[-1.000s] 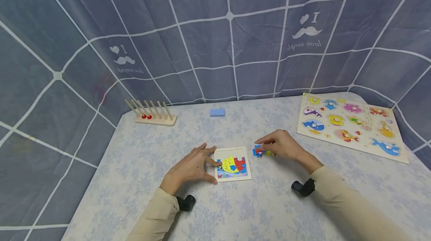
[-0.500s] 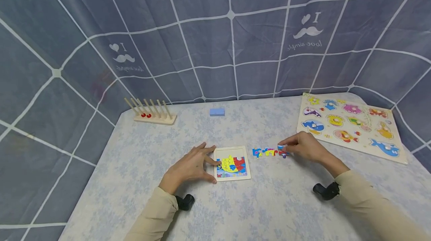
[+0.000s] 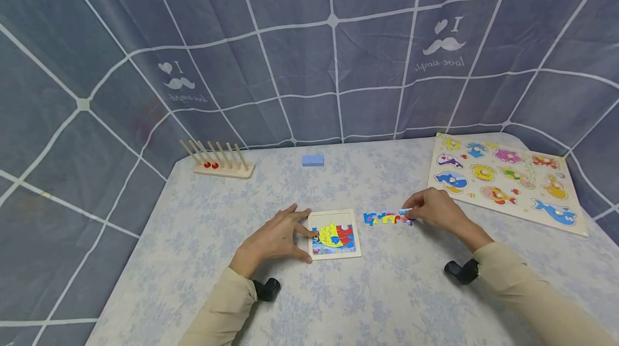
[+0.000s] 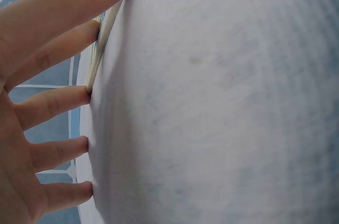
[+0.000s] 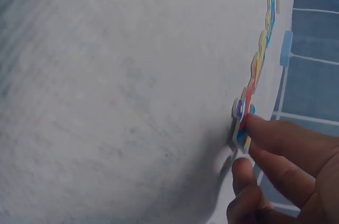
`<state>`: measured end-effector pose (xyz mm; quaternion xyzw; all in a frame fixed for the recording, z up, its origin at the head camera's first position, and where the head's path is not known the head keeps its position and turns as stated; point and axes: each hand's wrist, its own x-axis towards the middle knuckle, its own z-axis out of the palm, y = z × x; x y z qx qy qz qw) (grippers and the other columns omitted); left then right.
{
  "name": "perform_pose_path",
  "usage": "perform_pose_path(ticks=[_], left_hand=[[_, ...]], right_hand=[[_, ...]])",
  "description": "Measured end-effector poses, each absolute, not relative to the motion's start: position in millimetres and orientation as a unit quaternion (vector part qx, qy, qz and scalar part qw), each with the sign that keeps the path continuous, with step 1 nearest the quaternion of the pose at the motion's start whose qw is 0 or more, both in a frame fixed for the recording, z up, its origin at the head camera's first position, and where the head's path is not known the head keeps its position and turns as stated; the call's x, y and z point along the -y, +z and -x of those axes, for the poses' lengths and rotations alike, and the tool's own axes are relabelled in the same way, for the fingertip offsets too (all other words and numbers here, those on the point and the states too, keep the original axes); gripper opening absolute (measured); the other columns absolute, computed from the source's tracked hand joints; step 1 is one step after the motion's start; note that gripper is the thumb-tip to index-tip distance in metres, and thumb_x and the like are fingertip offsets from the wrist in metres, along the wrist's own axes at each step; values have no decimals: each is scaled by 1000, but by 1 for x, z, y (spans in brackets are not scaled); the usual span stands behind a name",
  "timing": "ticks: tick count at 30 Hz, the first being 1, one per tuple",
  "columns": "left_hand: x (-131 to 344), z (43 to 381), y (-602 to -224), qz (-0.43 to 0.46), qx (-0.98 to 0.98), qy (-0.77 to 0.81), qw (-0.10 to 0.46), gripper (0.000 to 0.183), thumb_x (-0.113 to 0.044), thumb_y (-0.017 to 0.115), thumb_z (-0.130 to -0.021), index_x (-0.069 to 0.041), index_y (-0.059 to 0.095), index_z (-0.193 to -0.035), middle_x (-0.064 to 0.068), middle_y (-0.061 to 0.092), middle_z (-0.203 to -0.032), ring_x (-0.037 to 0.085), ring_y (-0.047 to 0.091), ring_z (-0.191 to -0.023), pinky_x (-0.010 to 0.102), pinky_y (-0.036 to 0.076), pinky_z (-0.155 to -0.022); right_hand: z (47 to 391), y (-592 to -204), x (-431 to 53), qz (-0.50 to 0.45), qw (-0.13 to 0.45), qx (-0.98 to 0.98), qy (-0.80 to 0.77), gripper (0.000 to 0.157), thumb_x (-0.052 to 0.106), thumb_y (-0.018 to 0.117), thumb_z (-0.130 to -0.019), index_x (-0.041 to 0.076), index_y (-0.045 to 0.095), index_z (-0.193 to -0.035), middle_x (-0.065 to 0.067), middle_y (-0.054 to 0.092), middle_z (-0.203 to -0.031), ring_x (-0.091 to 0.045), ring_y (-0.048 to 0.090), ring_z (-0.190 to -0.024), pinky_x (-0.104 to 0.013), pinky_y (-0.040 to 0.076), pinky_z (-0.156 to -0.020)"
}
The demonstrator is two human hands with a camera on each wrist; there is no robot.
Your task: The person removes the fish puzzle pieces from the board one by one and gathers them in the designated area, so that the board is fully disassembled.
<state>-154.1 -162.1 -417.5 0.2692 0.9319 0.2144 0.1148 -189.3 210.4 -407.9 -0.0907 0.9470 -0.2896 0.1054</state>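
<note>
A small jigsaw puzzle in a square wooden frame (image 3: 357,236) lies on the table, its lower part filled with a yellow and red fish picture. My left hand (image 3: 276,237) rests at its left side with spread, mostly straight fingers, fingertips touching the frame and the picture. In the left wrist view the thumb and two fingers meet the frame's edge (image 4: 100,54). To the right of the frame lie two loose puzzle pieces (image 3: 369,219) in a row. My right hand (image 3: 437,210) pinches a red and blue puzzle piece (image 5: 242,123) between thumb and fingers at the row's right end.
A large wooden peg puzzle board (image 3: 503,182) with sea animals lies at the back right. A blue block (image 3: 312,160) sits at the back middle. Back left stands a wooden peg rack (image 3: 224,168) with two red beads. A blue checked curtain (image 3: 309,56) surrounds the table.
My right hand has moved right from beside the frame with the puzzle piece, uncovering the other two pieces, then slightly back left toward them. The left hand has stayed put.
</note>
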Motion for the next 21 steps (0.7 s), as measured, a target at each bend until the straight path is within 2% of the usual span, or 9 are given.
perform_pose_path(ticks=[7, 21], left_hand=[[162, 154, -417, -268, -931, 216, 119, 59, -38, 92, -65, -19, 74, -118, 12, 44, -150, 44, 22, -144, 65, 19, -112], [161, 154, -418, -267, -933, 214, 115, 60, -39, 92, -64, -19, 75, -117, 11, 44, -150, 44, 22, -145, 64, 19, -113]], right_hand=[[189, -407, -209, 64, 116, -955, -265, 13, 18, 75, -84, 9, 75, -94, 1, 60, -74, -16, 50, -67, -30, 37, -56], [188, -406, -212, 86, 104, -949, -285, 13, 17, 72, -85, 7, 71, -93, 0, 59, -74, -16, 50, -67, -30, 38, -58]])
